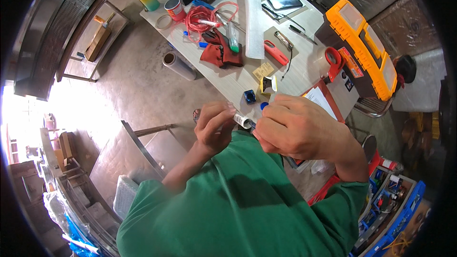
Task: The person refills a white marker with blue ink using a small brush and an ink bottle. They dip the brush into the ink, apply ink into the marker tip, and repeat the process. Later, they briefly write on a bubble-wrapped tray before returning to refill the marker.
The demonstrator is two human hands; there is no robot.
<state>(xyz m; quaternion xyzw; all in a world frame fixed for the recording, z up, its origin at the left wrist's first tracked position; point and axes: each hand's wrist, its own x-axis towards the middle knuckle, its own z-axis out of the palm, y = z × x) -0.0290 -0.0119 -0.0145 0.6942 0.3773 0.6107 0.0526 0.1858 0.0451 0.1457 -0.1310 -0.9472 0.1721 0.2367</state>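
In my left hand (213, 124) a short white tube (242, 120), which looks like a marker barrel, is pinched between thumb and fingers. Its open end points toward my right hand (297, 128), whose fingers are closed around something small and dark at the tube's mouth; the fingers hide most of it. Just beyond, at the table edge, stands a small dark blue ink bottle (249, 96). A blue cap (264, 106) lies close to my right fingers. Behind it is a small yellow-and-white box (268, 84) with its end open.
On the table (219, 74) lie red gloves (221, 54), a red cord coil (197, 21), a red-handled cutter (276, 53), a phone (284, 2) and a tape dispenser (334, 64). An orange-lidded toolbox (362, 47) stands right. A wrapped roll (179, 65) is beside the table.
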